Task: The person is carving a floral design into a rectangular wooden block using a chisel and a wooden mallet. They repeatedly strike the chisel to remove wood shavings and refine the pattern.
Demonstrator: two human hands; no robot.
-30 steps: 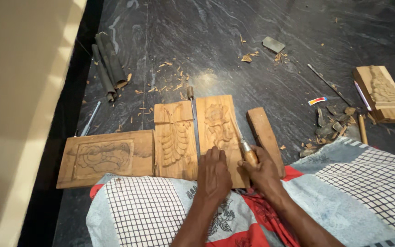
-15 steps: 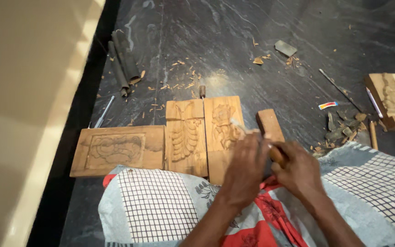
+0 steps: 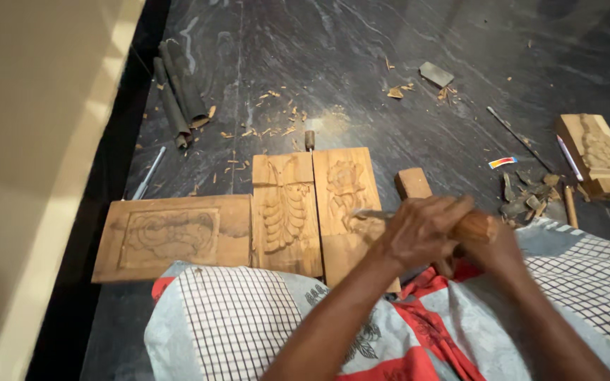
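Note:
Both my hands grip a chisel with a round wooden handle (image 3: 479,226). My left hand (image 3: 421,229) wraps over the shaft near the front. Behind and under it, my right hand (image 3: 492,250) holds the handle end. The metal blade (image 3: 370,214) points left and rests on the right carved wooden panel (image 3: 344,185), by its floral relief. Against that panel lies a middle panel (image 3: 284,212) with a feather-like carving, and left of it a wider panel (image 3: 171,236) with a framed relief. All three lie on the dark stone floor in front of my lap, which is covered in checked cloth (image 3: 238,317).
A plain wooden block (image 3: 413,182) lies just right of the panels. A carved block (image 3: 598,155), a pencil-like stick (image 3: 570,206) and wood scraps (image 3: 524,197) sit at the right. Dark rolled pieces (image 3: 178,99), a metal tool (image 3: 148,173), a thin rod (image 3: 510,128) and shavings lie farther out. A beige wall (image 3: 30,141) runs along the left.
My hands have closed together round the chisel and shifted right. The blade now lies level, pointing left onto the right panel. The view has drifted slightly, so the panels sit further right in the frame.

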